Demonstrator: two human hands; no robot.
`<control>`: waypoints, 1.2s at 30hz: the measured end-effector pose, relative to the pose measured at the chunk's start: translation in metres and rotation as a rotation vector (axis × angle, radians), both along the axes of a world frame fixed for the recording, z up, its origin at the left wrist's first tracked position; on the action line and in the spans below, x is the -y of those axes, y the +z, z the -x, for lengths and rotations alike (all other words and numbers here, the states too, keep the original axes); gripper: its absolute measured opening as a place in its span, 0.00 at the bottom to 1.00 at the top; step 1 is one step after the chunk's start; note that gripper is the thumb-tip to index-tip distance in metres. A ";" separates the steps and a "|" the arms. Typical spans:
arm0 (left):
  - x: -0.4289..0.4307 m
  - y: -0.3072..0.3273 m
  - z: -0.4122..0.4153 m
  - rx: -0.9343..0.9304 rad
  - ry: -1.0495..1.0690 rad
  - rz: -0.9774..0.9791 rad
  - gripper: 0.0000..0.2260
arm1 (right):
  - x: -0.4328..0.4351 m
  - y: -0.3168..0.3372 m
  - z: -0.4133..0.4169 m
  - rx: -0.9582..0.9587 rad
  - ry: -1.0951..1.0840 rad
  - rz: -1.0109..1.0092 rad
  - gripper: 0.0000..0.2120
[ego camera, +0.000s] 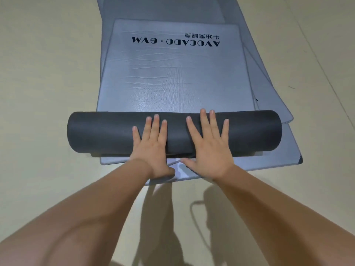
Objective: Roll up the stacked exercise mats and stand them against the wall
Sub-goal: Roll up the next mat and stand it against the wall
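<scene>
Beige floor (48,83), grey mat stack (269,93) askew; left hand (151,148) and right hand (209,148) both flat, fingers spread, pressing dark roll (99,131) at stack's near edge, gripping nothing

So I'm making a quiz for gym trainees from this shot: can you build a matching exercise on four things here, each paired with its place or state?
Things:
1. rolled part of the mat
2. AVOCADO GYM lettering
3. left hand
4. right hand

Descriptions:
A. upside down to the camera
B. dark grey cylinder
C. flat on the roll, nearer its right end
D. flat on the roll, just left of its middle

Pairs: 1-B, 2-A, 3-D, 4-C
</scene>
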State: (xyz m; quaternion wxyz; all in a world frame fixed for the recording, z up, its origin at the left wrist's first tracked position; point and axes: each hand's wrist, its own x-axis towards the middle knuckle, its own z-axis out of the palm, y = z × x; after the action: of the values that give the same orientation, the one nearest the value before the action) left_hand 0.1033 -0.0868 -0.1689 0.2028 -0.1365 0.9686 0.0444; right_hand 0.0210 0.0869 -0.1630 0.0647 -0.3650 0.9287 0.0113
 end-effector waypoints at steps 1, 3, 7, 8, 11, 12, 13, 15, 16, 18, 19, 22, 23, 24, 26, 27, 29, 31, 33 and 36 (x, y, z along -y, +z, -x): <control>0.006 0.001 0.011 0.003 0.000 -0.004 0.68 | -0.002 -0.006 -0.005 -0.007 -0.001 -0.002 0.60; 0.017 0.004 0.029 0.001 0.002 -0.022 0.69 | -0.002 -0.014 -0.005 0.029 -0.031 -0.051 0.63; 0.028 0.009 0.054 -0.008 -0.001 -0.012 0.69 | 0.017 -0.011 0.016 0.047 -0.057 -0.135 0.69; 0.028 0.010 0.057 -0.046 -0.004 0.009 0.67 | 0.022 -0.008 0.024 0.049 -0.063 -0.147 0.69; 0.025 0.006 0.055 -0.174 -0.083 0.115 0.55 | 0.037 -0.003 0.049 0.020 -0.091 -0.161 0.64; 0.024 0.003 0.054 -0.182 -0.099 0.133 0.51 | 0.042 -0.002 0.058 0.009 -0.094 -0.167 0.61; 0.025 0.001 0.055 -0.169 -0.099 0.140 0.49 | 0.046 -0.002 0.066 0.009 -0.096 -0.176 0.59; 0.030 -0.001 0.063 -0.120 -0.090 0.154 0.49 | 0.052 0.001 0.077 0.029 -0.103 -0.199 0.58; 0.032 -0.001 0.067 -0.101 -0.088 0.163 0.49 | 0.054 0.002 0.081 0.043 -0.105 -0.212 0.59; 0.034 0.000 0.074 -0.079 -0.080 0.172 0.47 | 0.056 0.003 0.085 0.057 -0.102 -0.231 0.60; 0.033 0.002 0.076 -0.069 -0.078 0.175 0.45 | 0.058 0.003 0.087 0.061 -0.100 -0.241 0.60; 0.033 0.012 0.081 -0.033 -0.103 0.174 0.42 | 0.059 0.006 0.093 0.088 -0.083 -0.258 0.61; 0.034 0.015 0.082 -0.029 -0.117 0.175 0.42 | 0.058 0.008 0.094 0.094 -0.074 -0.255 0.60; 0.034 0.019 0.082 -0.027 -0.131 0.179 0.42 | 0.057 0.010 0.093 0.101 -0.067 -0.250 0.59; 0.032 0.025 0.080 -0.020 -0.152 0.188 0.42 | 0.054 0.012 0.089 0.111 -0.062 -0.235 0.55; 0.029 0.028 0.078 -0.009 -0.163 0.190 0.42 | 0.050 0.014 0.085 0.113 -0.066 -0.231 0.54; 0.019 0.034 0.068 0.027 -0.184 0.181 0.42 | 0.041 0.018 0.072 0.127 -0.066 -0.235 0.52; 0.010 0.037 0.056 0.067 -0.195 0.168 0.41 | 0.032 0.020 0.058 0.166 -0.065 -0.238 0.52; 0.000 0.039 0.040 0.097 -0.204 0.171 0.40 | 0.022 0.024 0.042 0.195 -0.061 -0.233 0.51; -0.019 0.046 0.012 0.163 -0.209 0.173 0.40 | 0.005 0.031 0.014 0.243 -0.046 -0.257 0.51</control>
State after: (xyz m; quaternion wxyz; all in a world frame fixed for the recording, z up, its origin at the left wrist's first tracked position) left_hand 0.0913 -0.0680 -0.1226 0.2718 -0.0551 0.9581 -0.0720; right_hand 0.0069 0.0819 -0.1322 0.2229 -0.3308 0.9131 0.0840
